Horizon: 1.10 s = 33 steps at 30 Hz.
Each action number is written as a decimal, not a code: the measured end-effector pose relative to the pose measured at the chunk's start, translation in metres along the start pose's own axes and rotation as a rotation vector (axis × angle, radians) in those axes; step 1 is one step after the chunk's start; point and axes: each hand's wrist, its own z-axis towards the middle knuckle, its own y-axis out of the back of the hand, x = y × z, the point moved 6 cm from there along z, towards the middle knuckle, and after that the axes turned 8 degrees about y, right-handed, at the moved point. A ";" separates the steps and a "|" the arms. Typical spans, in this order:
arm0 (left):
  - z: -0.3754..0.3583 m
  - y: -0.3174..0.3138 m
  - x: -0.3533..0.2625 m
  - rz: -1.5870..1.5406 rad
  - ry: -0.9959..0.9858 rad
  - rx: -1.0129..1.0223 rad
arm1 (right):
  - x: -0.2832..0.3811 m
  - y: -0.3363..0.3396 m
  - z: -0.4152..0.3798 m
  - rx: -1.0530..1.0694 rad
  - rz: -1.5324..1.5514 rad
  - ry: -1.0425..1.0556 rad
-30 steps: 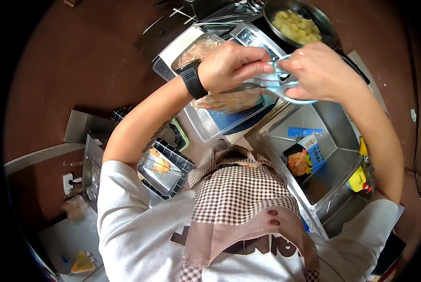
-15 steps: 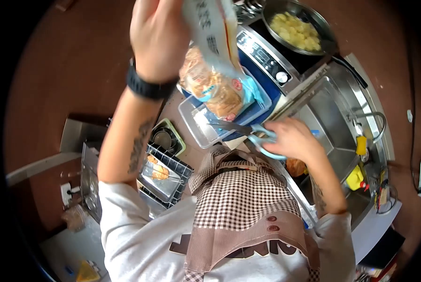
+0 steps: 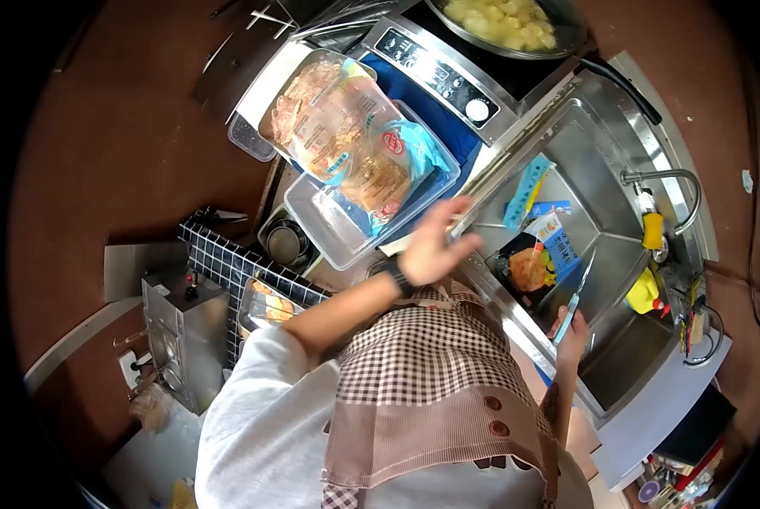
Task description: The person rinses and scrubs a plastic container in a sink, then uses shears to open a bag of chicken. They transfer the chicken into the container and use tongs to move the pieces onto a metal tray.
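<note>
My left hand point(image 3: 431, 250), with a dark watch at the wrist, is open with fingers spread near the sink's edge, holding nothing. Over the sink, my right hand point(image 3: 573, 339) grips scissors point(image 3: 572, 314) by their light-blue handles, blades pointing away from me. A clear printed bag of food point(image 3: 350, 140) leans in and over plastic containers point(image 3: 343, 254) to the left. Within the sink point(image 3: 596, 191) lie a blue-and-yellow packaging strip point(image 3: 528, 191) and a dark printed food packet point(image 3: 528, 267) with blue areas.
A pan of pale yellow chunks point(image 3: 503, 24) sits on the cooktop point(image 3: 435, 76) at the top. The faucet point(image 3: 668, 174) and a yellow bottle point(image 3: 643, 293) are at the sink's right. A black wire rack point(image 3: 253, 267) and a metal appliance point(image 3: 185, 339) stand lower left.
My left hand has let go of the white printed packaging and come down toward the sink's edge. My right hand has moved right and down with the scissors. Packaging now shows in the sink.
</note>
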 end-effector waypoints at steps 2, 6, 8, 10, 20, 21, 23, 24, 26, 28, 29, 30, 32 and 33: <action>-0.033 0.080 0.018 -0.033 0.215 -0.441 | 0.015 -0.023 0.007 0.043 0.024 0.063; -0.030 0.136 0.103 -0.724 0.626 -0.586 | 0.037 -0.068 0.019 0.166 0.107 0.104; -0.004 0.133 0.091 -0.749 0.555 -0.439 | 0.058 -0.086 0.020 0.227 0.107 0.135; 0.010 0.133 0.083 -0.647 0.449 -0.455 | 0.074 -0.098 0.021 0.272 0.114 0.152; -0.001 0.140 0.083 -0.359 0.145 -0.516 | 0.074 -0.101 0.030 0.290 0.153 0.174; -0.005 0.149 0.081 -0.224 0.102 -0.527 | 0.074 -0.100 0.030 0.294 0.160 0.190; -0.020 0.168 0.041 -0.011 0.089 -0.516 | 0.071 -0.096 0.029 0.298 0.175 0.211; -0.031 0.172 0.013 -0.151 0.261 -0.478 | 0.070 -0.094 0.028 0.285 0.168 0.213; -0.035 0.211 -0.008 0.119 0.077 -0.517 | 0.071 -0.090 0.028 0.256 0.151 0.218; -0.027 0.216 -0.053 0.484 -0.015 -0.338 | 0.063 -0.087 0.029 0.251 0.175 0.204; -0.020 0.213 -0.072 0.678 -0.098 -0.277 | 0.061 -0.087 0.033 0.251 0.188 0.205; -0.014 0.206 -0.084 0.721 -0.133 -0.192 | 0.064 -0.088 0.032 0.249 0.178 0.187; 0.000 0.198 -0.097 0.835 -0.216 -0.087 | 0.064 -0.089 0.032 0.249 0.184 0.195; 0.005 0.194 -0.103 0.896 -0.234 -0.038 | 0.063 -0.088 0.032 0.248 0.185 0.197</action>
